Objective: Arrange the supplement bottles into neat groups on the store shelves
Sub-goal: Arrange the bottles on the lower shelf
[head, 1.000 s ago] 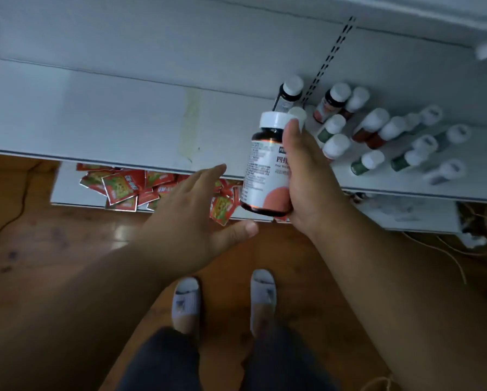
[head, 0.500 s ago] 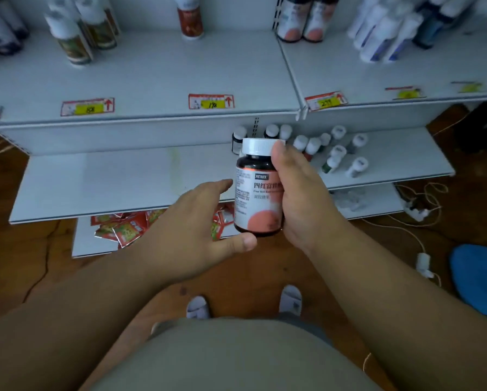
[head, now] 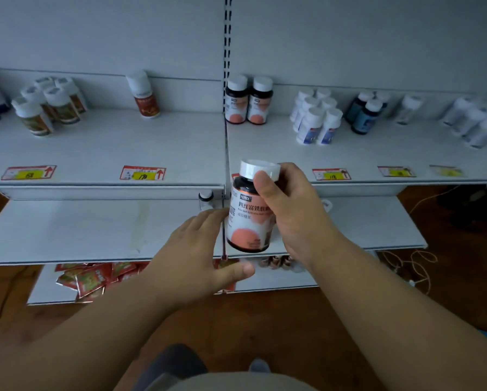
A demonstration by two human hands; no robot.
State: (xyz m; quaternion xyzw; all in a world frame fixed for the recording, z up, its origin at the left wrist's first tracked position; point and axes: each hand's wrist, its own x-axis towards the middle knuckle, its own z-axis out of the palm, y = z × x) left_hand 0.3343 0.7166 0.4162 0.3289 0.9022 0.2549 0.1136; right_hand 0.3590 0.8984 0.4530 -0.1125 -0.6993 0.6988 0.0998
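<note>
My right hand grips a dark supplement bottle with a white cap and a white-and-orange label, held upright in front of the shelf's front edge. My left hand is open just left of and below the bottle, fingers spread, fingertips close to its side. Two matching bottles stand side by side at the back of the upper shelf, straight beyond the held one. The lower shelf's bottles are mostly hidden behind my hands; one small white-capped bottle shows.
The upper shelf also carries green-labelled bottles, a red-labelled bottle, white bottles with blue labels, dark blue bottles and blurred white bottles. Red packets lie on the bottom shelf. Cables trail on the wooden floor.
My view has lifted from the lower shelf to the upper one. The right hand has raised the bottle toward the upper shelf's front edge; the left hand stayed open beside it.
</note>
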